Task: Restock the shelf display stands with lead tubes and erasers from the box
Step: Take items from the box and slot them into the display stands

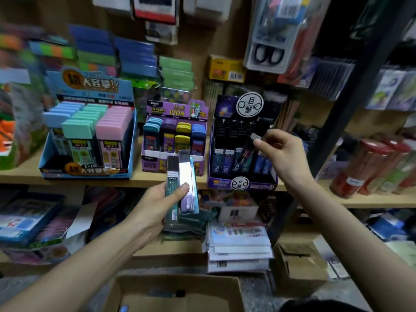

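Note:
My left hand (155, 203) grips a small stack of lead tubes (182, 183), teal and purple, held upright in front of the shelf edge. My right hand (276, 149) pinches the top of one dark lead tube (246, 152), which is tilted over the front rows of the dark purple display stand (242, 183). That stand holds several blue and black tubes. To its left stand a purple stand (173, 164) with coloured cases and a blue stand (87, 170) with pastel tubes. An open cardboard box (175, 293) lies below, near my arms.
The wooden shelf (144, 181) carries the stands. Red-capped cylinders (371, 167) lie on it at the right, beside a dark upright post (351, 91). Scissors packs and boxes hang above. The lower shelf holds stacked packets and a small cardboard box (299, 262).

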Motion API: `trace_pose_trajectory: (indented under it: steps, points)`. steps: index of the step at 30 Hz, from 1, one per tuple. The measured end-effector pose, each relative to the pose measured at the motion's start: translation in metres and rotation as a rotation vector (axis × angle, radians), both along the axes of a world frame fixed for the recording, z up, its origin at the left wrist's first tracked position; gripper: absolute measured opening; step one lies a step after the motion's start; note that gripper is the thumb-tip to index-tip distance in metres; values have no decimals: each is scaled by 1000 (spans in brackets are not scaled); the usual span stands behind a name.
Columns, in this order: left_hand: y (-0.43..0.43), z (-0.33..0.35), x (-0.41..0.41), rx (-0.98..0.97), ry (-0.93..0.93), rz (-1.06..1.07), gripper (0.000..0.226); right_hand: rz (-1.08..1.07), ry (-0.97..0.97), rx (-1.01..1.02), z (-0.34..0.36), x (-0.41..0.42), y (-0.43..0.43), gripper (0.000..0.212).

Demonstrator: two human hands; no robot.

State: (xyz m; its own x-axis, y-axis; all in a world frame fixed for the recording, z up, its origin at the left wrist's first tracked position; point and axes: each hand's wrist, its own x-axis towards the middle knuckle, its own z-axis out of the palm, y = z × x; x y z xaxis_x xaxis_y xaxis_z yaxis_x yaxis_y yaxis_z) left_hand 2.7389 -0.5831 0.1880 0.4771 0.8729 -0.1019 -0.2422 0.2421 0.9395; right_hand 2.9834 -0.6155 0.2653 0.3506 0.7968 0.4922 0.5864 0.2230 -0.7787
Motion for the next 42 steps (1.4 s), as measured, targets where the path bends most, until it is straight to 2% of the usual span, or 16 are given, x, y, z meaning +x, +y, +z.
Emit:
trace_pose_trajectory:
  steps: [3,7,14,25,31,36,38,41,42]
  points:
    - [6,0,0,26,19,-35,30,41,-111,-57,-2,7,13,21]
    - [8,-6,-3,32,35,-46,37,74,-162,-128,-13,8,21,32]
    - [3,-4,-1,51,70,-84,35,152,-218,-223,-10,17,25,24]
    - [1,-4,0,81,100,-68,38,143,-344,-245,0,16,23,25]
    - [2,-4,-1,108,100,-49,35,98,-379,-318,-10,23,23,21]
    - [0,-2,-1,124,97,-49,34,1,-236,-313,-22,14,23,18]
    - [-1,-1,-1,125,92,-59,34,-64,-304,-341,-22,8,23,24]
    - [-2,0,1,121,88,-59,33,-195,-596,-495,-8,-2,16,44]
    - [-2,0,1,117,85,-60,33,-170,-606,-508,-1,-7,11,50]
